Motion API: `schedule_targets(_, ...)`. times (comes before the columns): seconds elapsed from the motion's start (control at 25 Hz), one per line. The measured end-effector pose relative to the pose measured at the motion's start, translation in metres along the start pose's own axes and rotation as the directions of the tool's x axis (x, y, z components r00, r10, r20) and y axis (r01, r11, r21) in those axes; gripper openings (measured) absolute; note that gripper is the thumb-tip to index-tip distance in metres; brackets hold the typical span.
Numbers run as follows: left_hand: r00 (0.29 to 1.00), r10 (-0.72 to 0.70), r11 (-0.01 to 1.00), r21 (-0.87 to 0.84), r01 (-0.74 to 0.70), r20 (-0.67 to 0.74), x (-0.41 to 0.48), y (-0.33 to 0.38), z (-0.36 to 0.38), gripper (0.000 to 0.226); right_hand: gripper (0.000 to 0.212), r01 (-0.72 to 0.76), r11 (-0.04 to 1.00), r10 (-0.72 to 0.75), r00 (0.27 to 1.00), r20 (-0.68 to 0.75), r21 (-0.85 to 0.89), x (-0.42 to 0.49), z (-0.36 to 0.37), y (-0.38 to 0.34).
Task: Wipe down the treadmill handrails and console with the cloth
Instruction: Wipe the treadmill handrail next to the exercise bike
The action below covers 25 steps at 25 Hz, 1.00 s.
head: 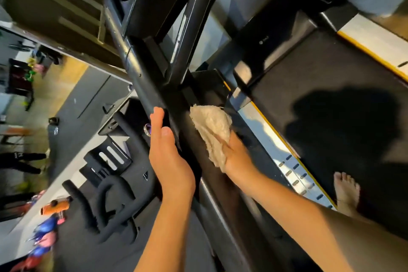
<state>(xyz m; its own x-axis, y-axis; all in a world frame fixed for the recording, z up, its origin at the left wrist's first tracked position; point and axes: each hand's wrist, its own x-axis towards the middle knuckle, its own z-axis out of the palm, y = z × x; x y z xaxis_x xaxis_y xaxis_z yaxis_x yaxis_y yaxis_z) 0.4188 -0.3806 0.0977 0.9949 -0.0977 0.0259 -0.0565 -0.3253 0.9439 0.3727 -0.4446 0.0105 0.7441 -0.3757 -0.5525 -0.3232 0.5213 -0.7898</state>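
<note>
Where the black handrail crosses the view, the cloth is pressed on it, gripped by the right hand with fingers clamped into its folds. The left hand is laid alongside, fingers straight and together. A bare foot is noted on the dark belt. Grey floor mats are seen at left.

Head view, steeply down, close over handrail
</note>
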Motion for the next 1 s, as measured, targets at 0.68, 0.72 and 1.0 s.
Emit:
schedule_targets(0.68, 0.997, 0.077, 0.924, 0.373, -0.079, 0.021, 0.000, 0.001, 0.002, 0.067, 0.066, 0.312, 0.904, -0.283, 0.949, 0.135, -0.292, 0.010, 0.018, 0.002)
schedule_targets(0.72, 0.997, 0.073, 0.930, 0.360, -0.074, 0.016, 0.000, 0.001, 0.001, 0.069, 0.062, 0.355, 0.887, -0.319, 0.934, 0.162, -0.297, 0.016, 0.018, -0.008)
schedule_targets(1.0, 0.993, 0.113, 0.851, 0.513, -0.114, 0.032, -0.004, -0.001, 0.001, 0.059, 0.038, 0.121, 0.957, -0.093, 0.989, 0.118, -0.265, 0.124, 0.035, -0.050)
